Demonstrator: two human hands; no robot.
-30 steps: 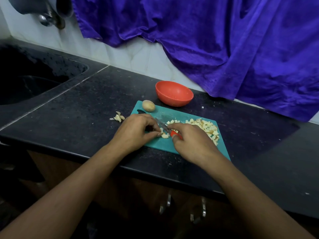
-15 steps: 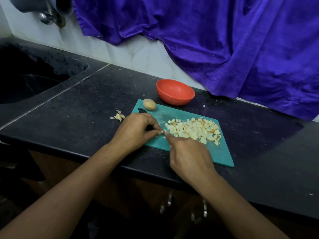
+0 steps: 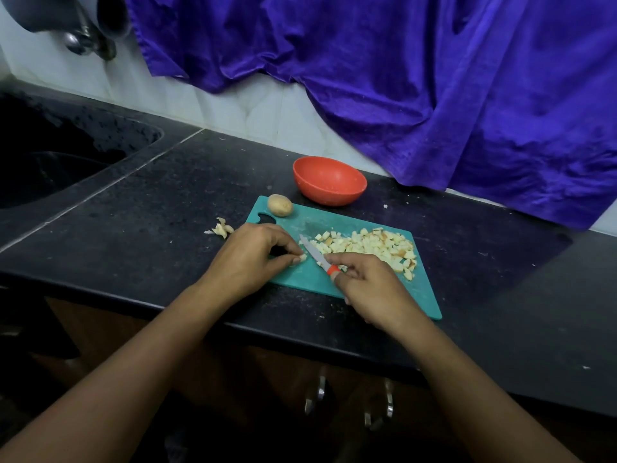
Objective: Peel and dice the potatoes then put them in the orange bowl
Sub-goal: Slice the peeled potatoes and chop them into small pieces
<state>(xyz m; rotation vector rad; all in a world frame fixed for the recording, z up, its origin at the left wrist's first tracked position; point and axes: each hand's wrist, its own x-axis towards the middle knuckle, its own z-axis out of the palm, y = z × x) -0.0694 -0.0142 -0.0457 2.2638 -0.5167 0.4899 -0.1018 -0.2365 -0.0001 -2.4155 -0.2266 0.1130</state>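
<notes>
Under my left fingers (image 3: 285,240) and right fingers (image 3: 347,259) lie the black stone counter (image 3: 167,202) and the flat teal plastic cutting board (image 3: 317,222). Beyond them sits the round orange plastic bowl (image 3: 329,195). Just past the right ones, which grip an orange-handled knife (image 3: 314,253), is the pale diced potato heap (image 3: 374,243). The left ones pinch a potato piece (image 3: 302,258).

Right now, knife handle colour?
Orange-red knife handle, best in the head view, held by the right hand.

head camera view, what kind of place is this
Most likely a home kitchen. A dark stone counter has a sink sunk into it at the left, a tap hangs above the sink, and a cutting board on the counter carries diced potato.
</notes>
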